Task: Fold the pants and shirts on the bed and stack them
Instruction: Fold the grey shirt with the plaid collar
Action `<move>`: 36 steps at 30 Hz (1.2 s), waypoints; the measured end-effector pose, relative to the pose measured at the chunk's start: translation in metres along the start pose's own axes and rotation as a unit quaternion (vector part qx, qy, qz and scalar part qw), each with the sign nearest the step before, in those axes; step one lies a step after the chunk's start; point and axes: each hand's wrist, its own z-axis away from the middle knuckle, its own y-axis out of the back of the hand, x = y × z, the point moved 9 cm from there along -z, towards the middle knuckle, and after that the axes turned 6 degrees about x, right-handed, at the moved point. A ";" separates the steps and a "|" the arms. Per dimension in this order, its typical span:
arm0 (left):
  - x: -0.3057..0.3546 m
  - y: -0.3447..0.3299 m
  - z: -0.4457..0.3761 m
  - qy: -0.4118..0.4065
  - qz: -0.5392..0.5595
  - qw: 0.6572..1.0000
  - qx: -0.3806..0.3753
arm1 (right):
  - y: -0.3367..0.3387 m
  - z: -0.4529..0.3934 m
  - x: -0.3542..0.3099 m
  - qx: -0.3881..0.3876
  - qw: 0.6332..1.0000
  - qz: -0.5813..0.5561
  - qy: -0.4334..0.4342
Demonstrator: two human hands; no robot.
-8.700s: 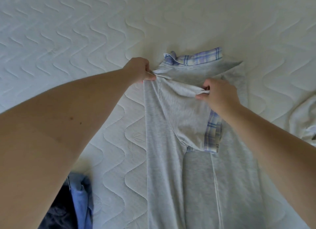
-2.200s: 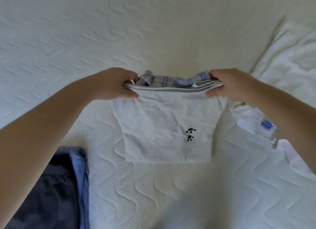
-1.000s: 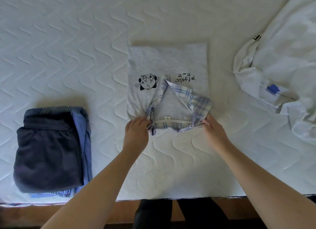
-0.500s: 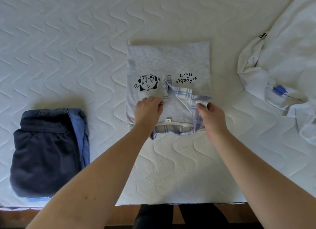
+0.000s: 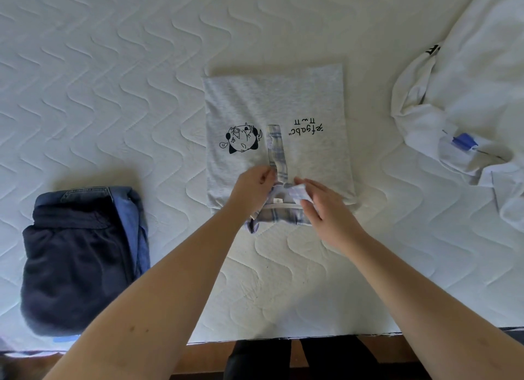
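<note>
A folded grey shirt [image 5: 276, 110] lies on the white quilted bed [image 5: 113, 81], printed with a small cartoon animal and upside-down script too stylised to read surely. At its near edge, the left hand [image 5: 251, 188] pinches the plaid collar [image 5: 276, 152]; the right hand [image 5: 326, 209] holds the collar's other flap with loosely curled fingers. Left of the shirt sits a folded dark stack [image 5: 79, 260]; right of it, a crumpled white garment [image 5: 467, 96] with a blue tag.
</note>
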 end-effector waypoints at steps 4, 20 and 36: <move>-0.019 0.007 -0.010 0.173 0.255 0.951 0.032 | -0.006 0.003 -0.001 -0.010 0.999 0.049 0.023; 0.002 0.005 -0.067 0.128 0.005 0.991 0.029 | -0.011 0.009 0.000 -0.001 0.993 0.118 0.032; -0.042 0.011 0.048 -0.038 -0.086 0.989 -0.118 | 0.004 0.023 0.027 0.094 0.983 0.149 -0.059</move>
